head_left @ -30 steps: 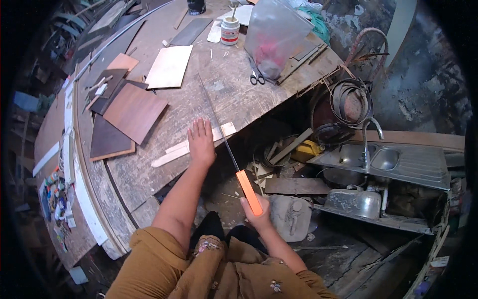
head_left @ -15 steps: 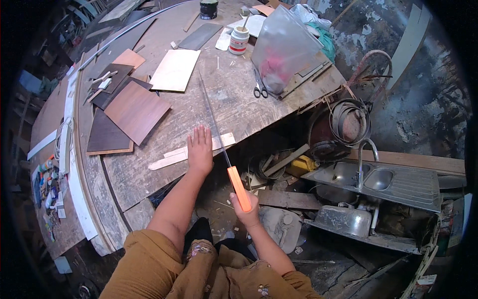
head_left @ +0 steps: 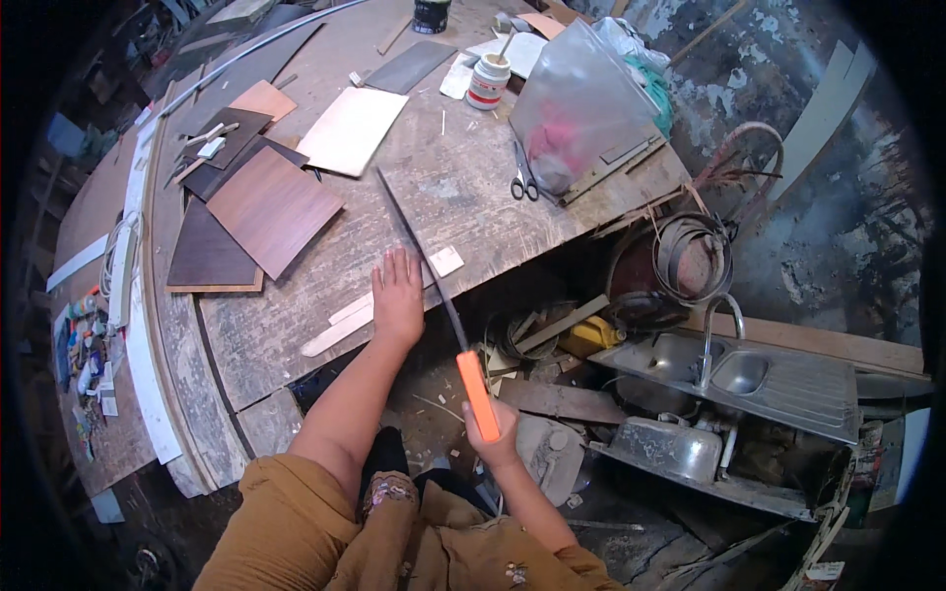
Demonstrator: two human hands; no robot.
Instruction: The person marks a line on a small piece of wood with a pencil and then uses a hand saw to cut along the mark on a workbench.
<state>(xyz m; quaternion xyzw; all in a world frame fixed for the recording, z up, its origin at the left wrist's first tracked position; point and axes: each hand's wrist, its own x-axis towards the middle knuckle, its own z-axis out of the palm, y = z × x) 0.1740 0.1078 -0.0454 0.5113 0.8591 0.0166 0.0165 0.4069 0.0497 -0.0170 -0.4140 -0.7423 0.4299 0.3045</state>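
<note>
Head view: strips (head_left: 340, 333), pale wood, lie along the surface's (head_left: 473, 222) near edge, roughly parallel to it. Left hand (head_left: 398, 300) palm down on top of them, fingers straight and side by side, gripping nothing. Right hand (head_left: 496, 433) clamped around the orange handle of the saw (head_left: 450, 315), out past the near edge, over the floor. Blade slants across the strips just right of the left hand, tip pointing in toward the far edge; can't tell if the teeth bite. Pale wood shows on both sides of the blade.

Toward the surface's left edge: brown panel (head_left: 274, 209) overlapping dark panels (head_left: 212, 251). Pale panel (head_left: 353, 130) just beside them, farther from the near edge. Grey board (head_left: 410, 65) beyond that. Jar (head_left: 488, 84), stick in it, toward the far edge. Scissors (head_left: 525, 187) by the near edge, toward the right corner, touching or just beside the plastic bag (head_left: 581, 108). Off the right corner, below: sink (head_left: 778, 389), yellow jug (head_left: 589, 338).
</note>
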